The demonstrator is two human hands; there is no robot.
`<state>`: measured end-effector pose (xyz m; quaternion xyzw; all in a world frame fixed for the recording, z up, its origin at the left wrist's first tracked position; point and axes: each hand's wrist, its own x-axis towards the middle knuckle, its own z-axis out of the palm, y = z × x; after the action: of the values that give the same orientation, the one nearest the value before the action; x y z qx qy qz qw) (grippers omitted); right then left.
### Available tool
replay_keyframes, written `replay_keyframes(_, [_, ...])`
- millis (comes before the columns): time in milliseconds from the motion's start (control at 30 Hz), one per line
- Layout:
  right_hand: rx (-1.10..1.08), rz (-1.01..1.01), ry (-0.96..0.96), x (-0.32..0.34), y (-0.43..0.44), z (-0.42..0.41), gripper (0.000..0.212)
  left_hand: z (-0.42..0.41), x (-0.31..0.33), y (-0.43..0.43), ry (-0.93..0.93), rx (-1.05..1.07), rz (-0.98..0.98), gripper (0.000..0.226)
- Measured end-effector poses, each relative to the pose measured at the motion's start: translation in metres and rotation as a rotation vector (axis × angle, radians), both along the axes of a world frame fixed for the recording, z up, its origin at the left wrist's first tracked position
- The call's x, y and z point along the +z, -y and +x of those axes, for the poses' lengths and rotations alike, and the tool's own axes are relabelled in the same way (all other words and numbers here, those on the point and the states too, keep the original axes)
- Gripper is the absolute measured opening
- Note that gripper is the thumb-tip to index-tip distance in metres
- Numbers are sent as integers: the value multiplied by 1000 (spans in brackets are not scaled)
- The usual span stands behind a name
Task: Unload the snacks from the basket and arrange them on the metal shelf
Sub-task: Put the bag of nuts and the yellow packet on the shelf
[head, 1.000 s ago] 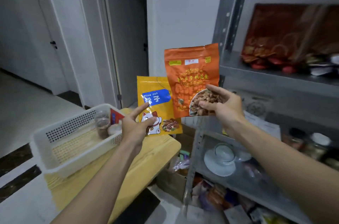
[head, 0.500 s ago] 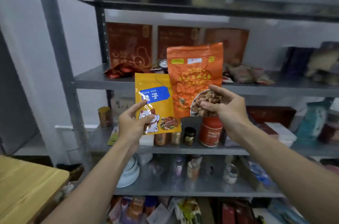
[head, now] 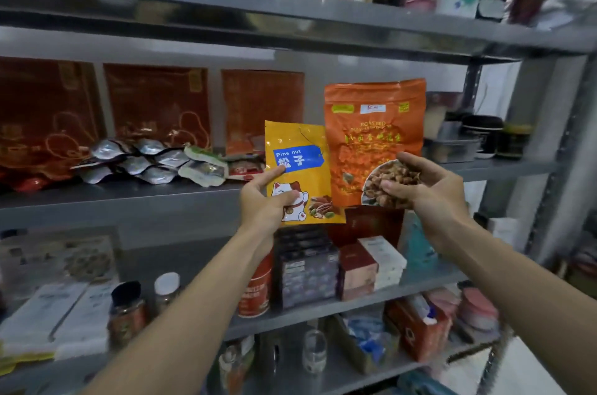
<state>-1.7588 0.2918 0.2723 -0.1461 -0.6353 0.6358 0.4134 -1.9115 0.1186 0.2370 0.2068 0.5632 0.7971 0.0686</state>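
Note:
My left hand (head: 263,200) pinches the lower left corner of a yellow pine nut pouch (head: 300,165) with a cat picture. My right hand (head: 426,191) grips the lower right of a taller orange roasted nut bag (head: 371,136). Both packs are held upright, side by side, in front of the grey metal shelf (head: 129,197), at the height of its middle board. The basket is out of view.
Silver foil packets (head: 145,162) and red boxes (head: 155,103) fill the middle board's left part; jars and a tin (head: 452,149) stand at its right. Below are boxes (head: 307,268), a red can (head: 255,291) and jars. Bottles and packs crowd the top board.
My view has swung right from the basket and wooden table to the shelf and come closer. Both hands keep the same hold on the two packs.

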Motion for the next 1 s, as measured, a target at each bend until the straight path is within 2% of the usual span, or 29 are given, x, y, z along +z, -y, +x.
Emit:
replay_keyframes(333, [-94,55,-44,27,-163,-57,50,-59,38,-179,-82,-40,-68,57])
replay_keyframes(667, [49,27,-52,31,-294,-128,50,-90,37,-288,-40,128,-192,60])
replay_keyframes(833, [143,15,-38,34,-325,-163,52,-103,28,-307,-88,270,-369,60])
replay_keyframes(1000, [285,-16,-47,30,-330,-182,56,-108,23,-314,-205,370,-696,50])
